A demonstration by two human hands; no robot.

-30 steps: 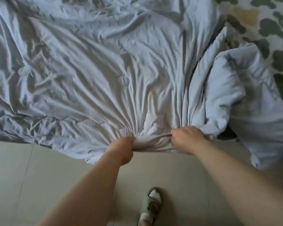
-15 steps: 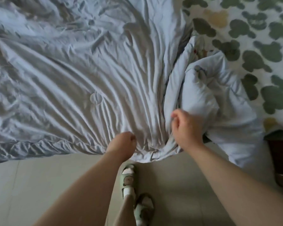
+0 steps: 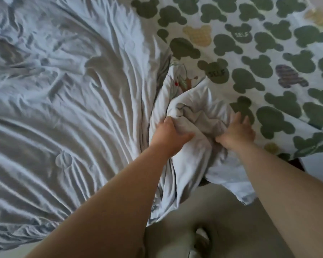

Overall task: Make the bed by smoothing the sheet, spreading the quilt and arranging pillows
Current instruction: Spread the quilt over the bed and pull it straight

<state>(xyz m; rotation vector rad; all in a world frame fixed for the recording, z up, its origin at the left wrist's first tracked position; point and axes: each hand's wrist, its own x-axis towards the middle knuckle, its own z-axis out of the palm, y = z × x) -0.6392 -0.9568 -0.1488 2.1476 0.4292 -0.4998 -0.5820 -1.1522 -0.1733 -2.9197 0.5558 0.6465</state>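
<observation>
A pale blue quilt [image 3: 63, 94] lies wrinkled over the left part of the bed, its right side bunched into a thick wad [image 3: 199, 112] near the bed's edge. My left hand [image 3: 168, 133] grips the left side of that wad, thumb on top. On the wad's right side, my right hand [image 3: 237, 131] holds the fabric, fingers spread over it. The sheet [image 3: 268, 53], white with green bear-head shapes, lies bare to the right. A flowered lining [image 3: 179, 79] peeks out above the wad. No pillow is in view.
The bed's near edge runs across the bottom, with pale tiled floor [image 3: 175, 235] below it. A sandalled foot [image 3: 201, 239] shows blurred on the floor. A dark bed-frame corner [image 3: 296, 162] shows under the sheet at the right.
Both hands left the quilt's hanging edge and moved up and right onto the bunched wad. The view swung right, showing much more of the patterned sheet.
</observation>
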